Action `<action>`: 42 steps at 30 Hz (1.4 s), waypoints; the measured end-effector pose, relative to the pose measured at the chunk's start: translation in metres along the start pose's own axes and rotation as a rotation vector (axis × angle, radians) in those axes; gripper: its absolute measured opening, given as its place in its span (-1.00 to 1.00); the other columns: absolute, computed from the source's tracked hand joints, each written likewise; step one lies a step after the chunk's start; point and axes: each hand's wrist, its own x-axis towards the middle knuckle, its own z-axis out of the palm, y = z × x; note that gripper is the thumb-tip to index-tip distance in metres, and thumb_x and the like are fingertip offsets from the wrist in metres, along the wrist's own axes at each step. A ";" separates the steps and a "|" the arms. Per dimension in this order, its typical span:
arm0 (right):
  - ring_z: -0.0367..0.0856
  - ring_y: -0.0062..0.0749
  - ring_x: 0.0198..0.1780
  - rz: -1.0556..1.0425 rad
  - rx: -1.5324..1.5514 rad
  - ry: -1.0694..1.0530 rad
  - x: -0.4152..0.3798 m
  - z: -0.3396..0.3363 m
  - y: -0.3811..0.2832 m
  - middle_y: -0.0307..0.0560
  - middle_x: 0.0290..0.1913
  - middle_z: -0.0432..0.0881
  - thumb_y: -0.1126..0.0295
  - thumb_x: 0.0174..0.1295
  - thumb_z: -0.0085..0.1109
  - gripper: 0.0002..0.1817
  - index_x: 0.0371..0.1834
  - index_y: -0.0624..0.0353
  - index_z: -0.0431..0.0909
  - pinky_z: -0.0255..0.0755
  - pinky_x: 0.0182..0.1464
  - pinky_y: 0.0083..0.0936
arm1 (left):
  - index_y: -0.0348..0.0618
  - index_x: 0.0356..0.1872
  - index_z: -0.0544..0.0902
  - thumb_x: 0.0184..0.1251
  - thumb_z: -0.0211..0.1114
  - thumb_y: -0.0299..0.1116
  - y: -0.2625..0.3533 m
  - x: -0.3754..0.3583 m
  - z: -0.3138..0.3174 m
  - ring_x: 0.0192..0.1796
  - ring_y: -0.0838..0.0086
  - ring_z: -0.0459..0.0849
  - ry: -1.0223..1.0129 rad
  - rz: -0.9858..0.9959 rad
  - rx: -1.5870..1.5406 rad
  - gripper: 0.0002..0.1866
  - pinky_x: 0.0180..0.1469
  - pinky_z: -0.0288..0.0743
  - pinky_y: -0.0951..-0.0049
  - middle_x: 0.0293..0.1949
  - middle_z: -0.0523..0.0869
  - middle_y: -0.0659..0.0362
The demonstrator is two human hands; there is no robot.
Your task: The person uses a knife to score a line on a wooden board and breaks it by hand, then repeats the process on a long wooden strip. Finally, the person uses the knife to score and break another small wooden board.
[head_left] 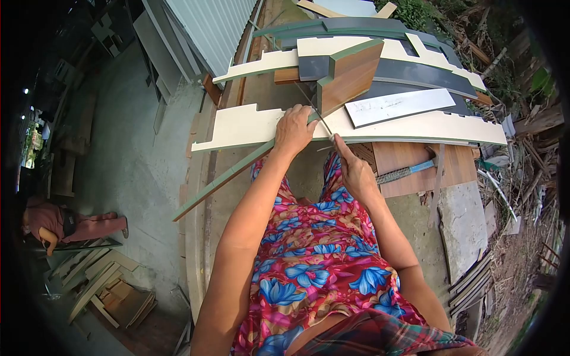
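Note:
My left hand (295, 127) is closed over the green edge of a wood-grain board (355, 71) with a notched outline, which slants up from the lower left. In my right hand (357, 172), the fingers are wrapped round the near end of a long thin metal tool (324, 121). Its dark narrow shaft points away from me and crosses the board's notch, just right of my left fingers. Pale wrapping shows near its gripped end. Beneath lies a cream notched board (240, 126), with a white strip (399, 107) on its right part.
Farther back, more cream and dark grey boards (409, 72) are laid across. A tool with a blue and grey handle (409, 170) rests on a brown panel (454, 163) to the right. Cut boards (98, 285) are piled at lower left, near another person (74, 222).

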 end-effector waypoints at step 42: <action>0.66 0.33 -0.26 0.018 0.085 0.005 -0.044 -0.007 0.014 0.42 -0.29 0.66 0.50 0.40 -0.05 -0.35 0.57 -0.20 0.19 0.47 -0.25 0.09 | -0.23 -0.11 0.61 0.18 0.43 -0.33 -0.002 0.001 0.000 -0.01 0.02 0.63 0.015 0.025 -0.033 -0.69 -0.01 0.54 0.06 -0.15 0.64 -0.01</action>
